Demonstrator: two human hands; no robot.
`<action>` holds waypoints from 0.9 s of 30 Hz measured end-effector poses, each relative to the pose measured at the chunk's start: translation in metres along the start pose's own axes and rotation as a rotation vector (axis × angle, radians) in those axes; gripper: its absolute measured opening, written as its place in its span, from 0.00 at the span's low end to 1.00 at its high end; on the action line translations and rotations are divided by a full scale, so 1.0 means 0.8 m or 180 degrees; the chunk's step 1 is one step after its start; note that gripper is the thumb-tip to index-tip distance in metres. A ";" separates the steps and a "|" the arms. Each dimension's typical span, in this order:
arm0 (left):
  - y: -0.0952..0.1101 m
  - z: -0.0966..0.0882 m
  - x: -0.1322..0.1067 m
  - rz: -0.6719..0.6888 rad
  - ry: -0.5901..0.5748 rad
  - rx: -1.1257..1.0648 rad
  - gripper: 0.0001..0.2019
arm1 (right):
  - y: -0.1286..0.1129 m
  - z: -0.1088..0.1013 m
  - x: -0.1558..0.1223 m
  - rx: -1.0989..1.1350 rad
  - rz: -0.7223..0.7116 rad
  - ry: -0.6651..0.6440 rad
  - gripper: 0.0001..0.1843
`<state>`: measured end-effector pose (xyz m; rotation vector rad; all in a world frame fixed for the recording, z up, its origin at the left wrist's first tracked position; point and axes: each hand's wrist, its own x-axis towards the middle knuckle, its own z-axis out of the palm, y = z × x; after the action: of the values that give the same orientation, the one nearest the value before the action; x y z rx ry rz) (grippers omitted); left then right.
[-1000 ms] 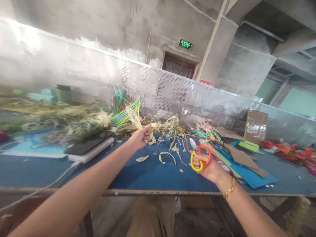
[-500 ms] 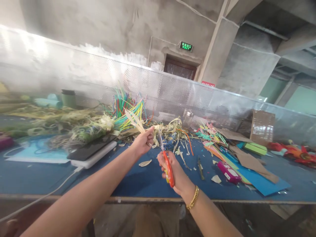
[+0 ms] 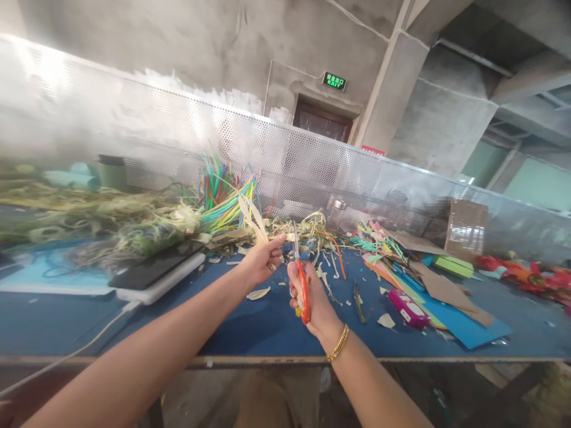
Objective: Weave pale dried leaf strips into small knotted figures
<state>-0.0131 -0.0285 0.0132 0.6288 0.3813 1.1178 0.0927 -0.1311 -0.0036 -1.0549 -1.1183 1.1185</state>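
Observation:
My left hand (image 3: pixel 262 261) pinches a pale dried leaf strip (image 3: pixel 252 218) that stands up and leans left from my fingers. Right beside it, my right hand (image 3: pixel 307 294) grips scissors (image 3: pixel 301 282) with orange and yellow handles, the blades pointing up close to the base of the strip. Both hands hover above the blue table (image 3: pixel 267 315), in front of a heap of curled leaf scraps (image 3: pixel 307 235).
A bundle of coloured straws (image 3: pixel 223 196) and a tangle of dried fibres (image 3: pixel 111 223) lie at the back left. A white device with a cable (image 3: pixel 156 276) lies to the left. Paper sheets, a pink box (image 3: pixel 408 308) and cardboard (image 3: pixel 464 226) cover the right side.
My right hand has carried the scissors from the right side of the table over to my left hand and turned the blades upward beside the leaf strip.

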 end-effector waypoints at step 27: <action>0.003 -0.010 0.008 -0.0197 0.0025 -0.0043 0.10 | -0.008 -0.070 0.012 -0.0887 -0.0154 0.0734 0.28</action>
<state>-0.0166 -0.0199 0.0088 0.5971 0.3973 1.0632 0.1495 -0.1260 -0.0035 -1.3303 -1.1270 0.7932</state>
